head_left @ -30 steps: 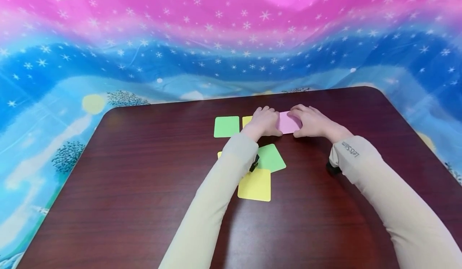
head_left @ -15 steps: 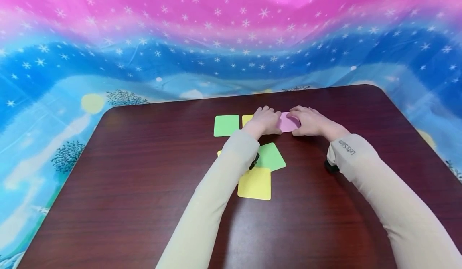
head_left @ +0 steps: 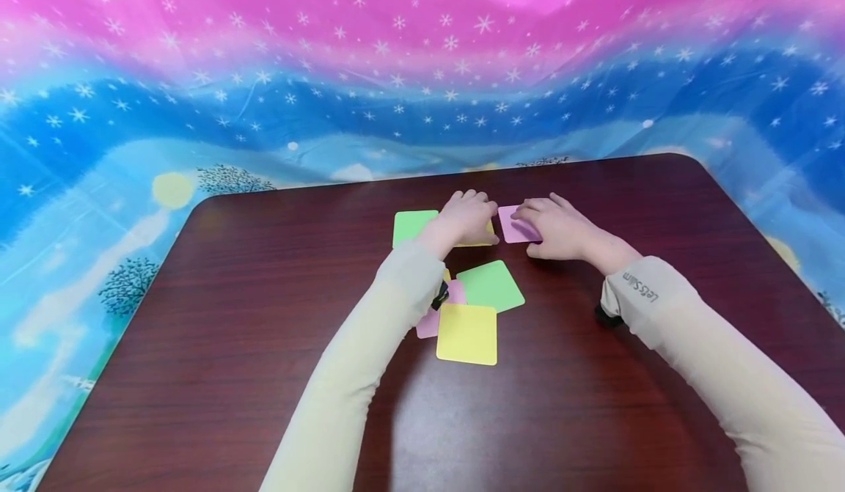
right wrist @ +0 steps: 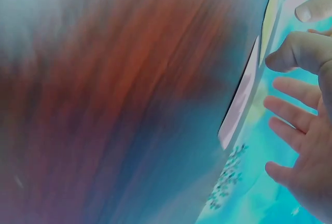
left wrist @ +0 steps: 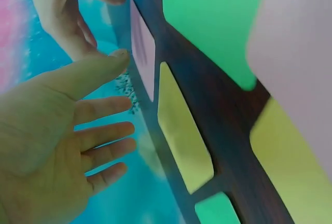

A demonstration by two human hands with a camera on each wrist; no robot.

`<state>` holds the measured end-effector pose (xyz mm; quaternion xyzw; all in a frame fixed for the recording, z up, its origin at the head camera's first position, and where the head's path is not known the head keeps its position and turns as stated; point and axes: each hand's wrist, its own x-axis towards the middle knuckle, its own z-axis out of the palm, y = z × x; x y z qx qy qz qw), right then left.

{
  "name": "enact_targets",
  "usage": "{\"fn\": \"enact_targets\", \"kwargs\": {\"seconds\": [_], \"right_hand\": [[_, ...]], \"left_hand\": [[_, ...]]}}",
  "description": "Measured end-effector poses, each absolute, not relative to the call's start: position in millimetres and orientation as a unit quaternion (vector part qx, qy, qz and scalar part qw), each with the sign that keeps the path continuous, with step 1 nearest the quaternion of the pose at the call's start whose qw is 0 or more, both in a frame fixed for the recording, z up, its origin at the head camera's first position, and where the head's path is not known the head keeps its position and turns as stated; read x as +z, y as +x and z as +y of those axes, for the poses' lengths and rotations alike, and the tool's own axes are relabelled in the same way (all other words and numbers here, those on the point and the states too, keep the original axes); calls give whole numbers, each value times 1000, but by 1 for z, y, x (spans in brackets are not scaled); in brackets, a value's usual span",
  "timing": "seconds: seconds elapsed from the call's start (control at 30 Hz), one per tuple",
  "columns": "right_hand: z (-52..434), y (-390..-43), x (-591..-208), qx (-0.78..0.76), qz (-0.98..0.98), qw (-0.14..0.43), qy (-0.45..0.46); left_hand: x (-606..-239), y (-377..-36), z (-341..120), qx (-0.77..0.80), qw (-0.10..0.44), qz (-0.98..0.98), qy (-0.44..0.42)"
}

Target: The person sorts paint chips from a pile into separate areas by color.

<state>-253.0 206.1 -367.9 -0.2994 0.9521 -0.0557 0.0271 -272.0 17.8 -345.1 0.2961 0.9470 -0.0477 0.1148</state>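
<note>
A level row at the far edge of the desk (head_left: 198, 375)

Near the far edge, a green card (head_left: 409, 228), a yellow card (left wrist: 181, 128) and a pink card (left wrist: 143, 53) lie flat side by side, a narrow gap between yellow and pink. Their sides run roughly along that edge, which looks deliberate. The left hand (head_left: 462, 217) hangs over the yellow one, fingers straight and thumb well apart, holding nothing. The right hand (head_left: 561, 229) hangs over the pink one, equally loose and without a card. So light a posture probably suits thin cards, since a hard or uneven press could skew them; whether any fingertip touches one, I cannot tell.

Closer to the near edge, a second green card (head_left: 491, 287), a second yellow card (head_left: 466, 335) and a second pink card (head_left: 429, 323) lie clustered, yellow overlapping pink. Their mixed angles suggest little care over alignment. The left sleeve (head_left: 343, 375) hides part of the cluster.
</note>
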Motion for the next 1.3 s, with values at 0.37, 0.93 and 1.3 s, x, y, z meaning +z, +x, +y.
{"fn": "enact_targets", "kwargs": {"seconds": [0.37, 0.93, 1.3], "right_hand": [[183, -223, -364, -61, 942, -2, -331], [161, -176, -368, -74, 932, -5, -354], [148, -147, -372, -44, 920, -2, -389]], "left_hand": [[-341, -258, -16, -14, 108, 948, 298], [-349, -214, -42, 17, 94, 939, 331], [-346, -180, -56, 23, 105, 925, 364]]}}
